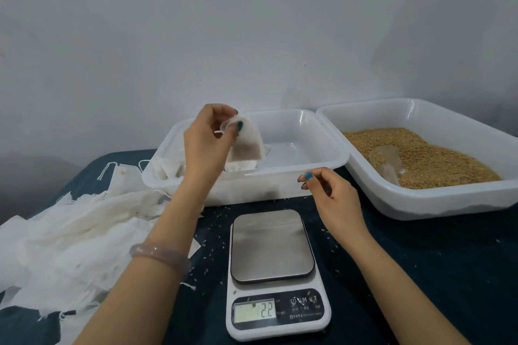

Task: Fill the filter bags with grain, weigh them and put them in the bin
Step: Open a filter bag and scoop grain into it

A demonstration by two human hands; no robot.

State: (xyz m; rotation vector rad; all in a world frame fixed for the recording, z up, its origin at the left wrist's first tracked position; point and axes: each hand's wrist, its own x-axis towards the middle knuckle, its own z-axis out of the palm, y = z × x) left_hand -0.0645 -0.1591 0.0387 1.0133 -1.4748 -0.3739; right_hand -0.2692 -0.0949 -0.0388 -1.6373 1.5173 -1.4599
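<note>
My left hand (206,138) pinches the top of a white filter bag (248,143) that hangs over the left part of the middle white bin (325,169). A few filled bags (168,169) lie in that bin's left corner. My right hand (332,194) hovers in front of the bin with loosely curled fingers and holds nothing. Below it, the white digital scale (273,269) has a bare steel plate and its display reads 2.2. The right bin (437,202) holds tan grain (437,159) with a clear plastic scoop (388,161) lying in it.
A heap of empty white filter bags (64,249) with drawstrings covers the left of the dark blue table (420,260). Loose grains are scattered around the scale. A grey wall stands right behind the bins.
</note>
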